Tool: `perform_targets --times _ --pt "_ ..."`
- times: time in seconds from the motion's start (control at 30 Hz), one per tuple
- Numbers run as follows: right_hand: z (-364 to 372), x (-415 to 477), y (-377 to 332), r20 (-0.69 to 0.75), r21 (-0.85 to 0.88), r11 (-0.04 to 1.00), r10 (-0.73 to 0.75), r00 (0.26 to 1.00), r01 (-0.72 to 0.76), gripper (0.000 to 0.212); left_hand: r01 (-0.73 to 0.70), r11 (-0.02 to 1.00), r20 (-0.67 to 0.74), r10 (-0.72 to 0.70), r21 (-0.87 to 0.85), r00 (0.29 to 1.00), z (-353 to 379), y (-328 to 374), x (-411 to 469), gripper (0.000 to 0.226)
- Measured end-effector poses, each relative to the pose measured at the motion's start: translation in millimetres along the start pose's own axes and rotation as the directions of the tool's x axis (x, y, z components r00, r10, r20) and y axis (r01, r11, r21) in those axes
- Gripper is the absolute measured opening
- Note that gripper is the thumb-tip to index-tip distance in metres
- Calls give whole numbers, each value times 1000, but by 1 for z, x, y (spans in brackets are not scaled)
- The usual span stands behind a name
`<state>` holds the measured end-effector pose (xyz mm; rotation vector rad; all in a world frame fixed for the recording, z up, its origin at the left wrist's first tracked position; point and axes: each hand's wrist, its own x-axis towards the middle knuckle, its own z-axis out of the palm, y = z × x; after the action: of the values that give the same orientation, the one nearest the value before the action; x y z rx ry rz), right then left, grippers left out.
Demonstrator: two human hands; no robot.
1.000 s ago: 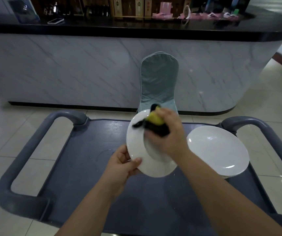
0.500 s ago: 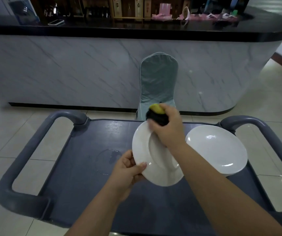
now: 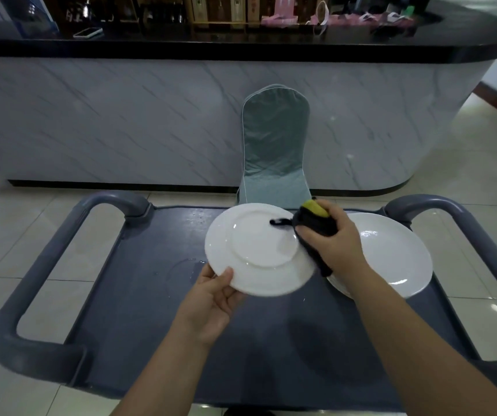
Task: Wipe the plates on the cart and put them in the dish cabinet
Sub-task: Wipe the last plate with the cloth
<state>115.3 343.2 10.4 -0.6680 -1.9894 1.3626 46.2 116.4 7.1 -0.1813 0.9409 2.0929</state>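
Note:
My left hand (image 3: 211, 298) pinches the near rim of a white plate (image 3: 256, 250), held almost flat above the grey cart top (image 3: 139, 295) with its underside ring facing up. My right hand (image 3: 334, 244) grips a black and yellow cloth (image 3: 313, 220) and presses it on the plate's right edge. A second white plate (image 3: 391, 253) lies on the cart to the right, partly hidden behind my right hand and forearm.
The cart has thick grey handles at the left (image 3: 31, 277) and right (image 3: 475, 235). A water ring (image 3: 185, 268) marks the cart top left of the held plate. Beyond the cart stand a covered chair (image 3: 274, 145) and a marble counter (image 3: 121, 115).
The held plate has tipped from a steep tilt to nearly flat and turned over. My right hand with the cloth slid from the plate's top edge to its right edge.

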Motion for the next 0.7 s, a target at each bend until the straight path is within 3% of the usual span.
perform_targets --times 0.07,0.17,0.23,0.37,0.57,0.63,0.7 --pt "9 -37 5 -21 -18 979 -202 979 201 46 9 996 -63 -14 -89 998 7 -3 7 25" --pt "42 -81 5 111 -86 916 -381 918 391 45 10 993 -94 -21 -118 995 19 -8 16 22" --pt "48 -82 8 77 -55 926 -368 926 373 44 -8 990 -93 -5 -142 996 22 -10 19 22" --pt "17 -59 21 -188 -5 967 -250 950 254 54 -20 982 -76 6 -187 997 22 -7 16 25" --pt "41 -96 10 72 -87 899 -424 903 429 45 17 998 -71 -21 -59 997 32 -16 16 29" --pt "29 -79 15 -11 -32 938 -345 939 344 44 1 998 -53 -4 -58 999 28 -13 14 27" --pt "11 -43 21 -116 -11 986 -165 979 165 47 -21 1000 -13 21 11 1000 24 -6 9 29"
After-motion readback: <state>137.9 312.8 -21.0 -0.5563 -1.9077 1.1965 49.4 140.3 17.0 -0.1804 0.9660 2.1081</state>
